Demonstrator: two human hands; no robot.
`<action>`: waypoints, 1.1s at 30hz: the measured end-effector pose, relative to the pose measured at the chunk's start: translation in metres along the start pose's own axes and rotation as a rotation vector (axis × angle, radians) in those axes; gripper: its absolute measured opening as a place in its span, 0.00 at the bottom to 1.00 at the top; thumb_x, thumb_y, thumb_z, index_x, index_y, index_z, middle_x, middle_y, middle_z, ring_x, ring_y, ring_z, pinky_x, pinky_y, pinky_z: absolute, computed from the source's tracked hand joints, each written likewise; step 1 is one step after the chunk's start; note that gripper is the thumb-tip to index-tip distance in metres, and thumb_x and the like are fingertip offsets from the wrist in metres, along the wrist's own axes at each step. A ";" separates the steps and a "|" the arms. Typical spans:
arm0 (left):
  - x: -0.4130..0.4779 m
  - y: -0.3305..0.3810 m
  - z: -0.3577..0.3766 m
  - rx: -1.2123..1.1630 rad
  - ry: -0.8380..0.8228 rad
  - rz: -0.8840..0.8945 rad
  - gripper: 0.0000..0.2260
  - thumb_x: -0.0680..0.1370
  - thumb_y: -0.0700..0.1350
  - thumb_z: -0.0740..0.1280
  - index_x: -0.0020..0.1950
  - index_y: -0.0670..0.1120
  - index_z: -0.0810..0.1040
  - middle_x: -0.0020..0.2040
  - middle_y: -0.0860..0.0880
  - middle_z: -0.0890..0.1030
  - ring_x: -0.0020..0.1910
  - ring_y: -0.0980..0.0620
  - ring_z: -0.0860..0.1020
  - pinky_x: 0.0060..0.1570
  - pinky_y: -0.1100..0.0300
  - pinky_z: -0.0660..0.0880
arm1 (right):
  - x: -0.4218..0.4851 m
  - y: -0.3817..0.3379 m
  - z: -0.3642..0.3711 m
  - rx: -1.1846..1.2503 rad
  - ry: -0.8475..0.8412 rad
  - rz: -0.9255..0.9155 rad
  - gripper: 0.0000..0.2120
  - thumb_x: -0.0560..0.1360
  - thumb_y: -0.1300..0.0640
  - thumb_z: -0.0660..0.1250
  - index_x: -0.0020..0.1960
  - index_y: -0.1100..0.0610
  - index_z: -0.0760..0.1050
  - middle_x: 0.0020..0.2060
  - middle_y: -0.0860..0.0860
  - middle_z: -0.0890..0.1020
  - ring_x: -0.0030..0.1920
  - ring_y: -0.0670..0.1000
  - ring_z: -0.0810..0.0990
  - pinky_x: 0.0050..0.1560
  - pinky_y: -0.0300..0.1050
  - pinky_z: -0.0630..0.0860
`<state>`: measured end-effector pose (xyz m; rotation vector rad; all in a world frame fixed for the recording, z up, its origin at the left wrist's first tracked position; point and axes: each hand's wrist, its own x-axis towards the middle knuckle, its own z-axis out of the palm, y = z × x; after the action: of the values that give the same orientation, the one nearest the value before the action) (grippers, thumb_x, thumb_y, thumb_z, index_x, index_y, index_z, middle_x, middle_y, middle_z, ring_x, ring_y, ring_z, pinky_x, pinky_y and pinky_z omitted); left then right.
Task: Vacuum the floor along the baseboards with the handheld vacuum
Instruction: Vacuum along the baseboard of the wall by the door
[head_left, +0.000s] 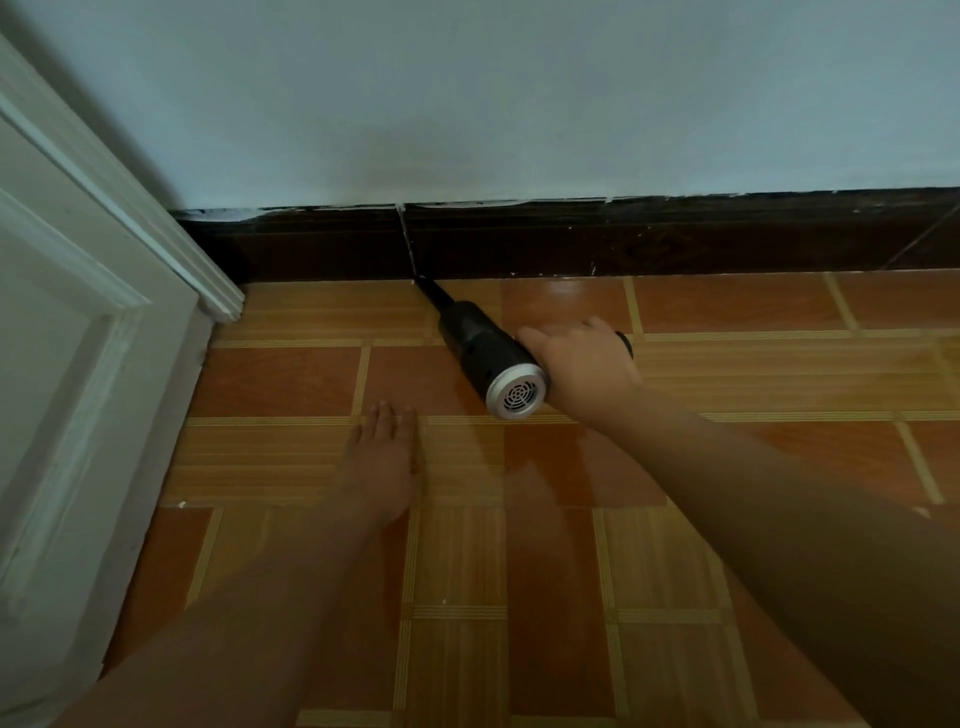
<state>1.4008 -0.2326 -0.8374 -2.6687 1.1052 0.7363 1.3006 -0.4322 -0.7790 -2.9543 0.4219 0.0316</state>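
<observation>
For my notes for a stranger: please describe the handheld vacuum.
Find the dark baseboard under the pale wall, right of the white door. Pointing its thin nozzle at it is the handheld vacuum, held by the right hand. It alone is a black cylinder with a silver vented end.

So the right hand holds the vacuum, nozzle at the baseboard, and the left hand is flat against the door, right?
Not quite: the head view shows the left hand flat on the floor, apart from the door. The right hand does hold the vacuum, nozzle at the baseboard.
</observation>
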 end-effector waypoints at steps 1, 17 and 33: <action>0.000 0.004 -0.001 -0.010 0.000 0.013 0.33 0.81 0.49 0.57 0.78 0.44 0.40 0.78 0.39 0.43 0.78 0.44 0.43 0.75 0.51 0.45 | -0.004 0.004 -0.001 -0.010 0.000 0.010 0.10 0.75 0.52 0.64 0.55 0.52 0.70 0.47 0.49 0.79 0.50 0.53 0.77 0.53 0.48 0.64; 0.007 0.075 -0.003 0.103 -0.075 0.158 0.31 0.82 0.53 0.54 0.79 0.46 0.42 0.78 0.39 0.43 0.78 0.43 0.46 0.75 0.51 0.47 | -0.069 0.056 -0.015 0.004 -0.023 0.179 0.12 0.76 0.51 0.64 0.57 0.52 0.70 0.48 0.49 0.80 0.50 0.52 0.77 0.58 0.49 0.65; 0.007 0.080 -0.009 0.186 -0.129 0.149 0.31 0.82 0.53 0.54 0.78 0.44 0.41 0.77 0.37 0.43 0.77 0.41 0.45 0.75 0.51 0.48 | -0.049 0.041 -0.007 0.008 -0.031 0.101 0.12 0.75 0.52 0.64 0.57 0.53 0.69 0.49 0.49 0.80 0.52 0.53 0.77 0.60 0.50 0.64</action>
<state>1.3526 -0.2971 -0.8296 -2.3709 1.2807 0.7773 1.2419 -0.4581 -0.7765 -2.9176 0.5653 0.0877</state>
